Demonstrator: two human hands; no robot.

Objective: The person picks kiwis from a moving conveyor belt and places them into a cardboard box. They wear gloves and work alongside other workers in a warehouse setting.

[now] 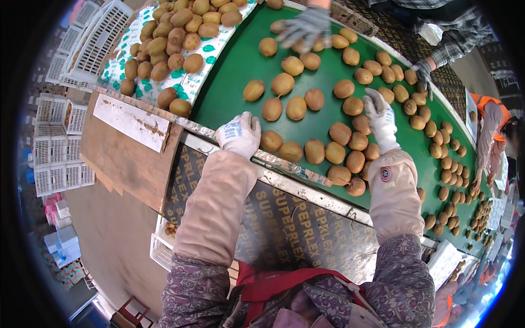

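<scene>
Kiwifruits (296, 108) lie scattered over a green conveyor belt (229, 61) before me. My left hand (239, 134), in a white glove, is at the belt's near edge, its fingers curled. Whether anything is beneath those fingers is hidden. Just right of it sits one kiwifruit (271, 141). My right hand (380, 119), gloved in white too, reaches over the belt with fingers extended and nothing visibly held. A kiwifruit (386, 95) lies at its fingertips, and a cluster of kiwifruits (357, 141) is to the left of its wrist.
At upper left, kiwifruits (176, 37) are heaped on a leaf-printed sheet (119, 53). Across the belt, a co-worker's grey-gloved hands (307, 28) are over the fruit. A metal rail (295, 192) edges the belt. White plastic crates (61, 143) stand stacked at left. Another person (490, 123) works far right.
</scene>
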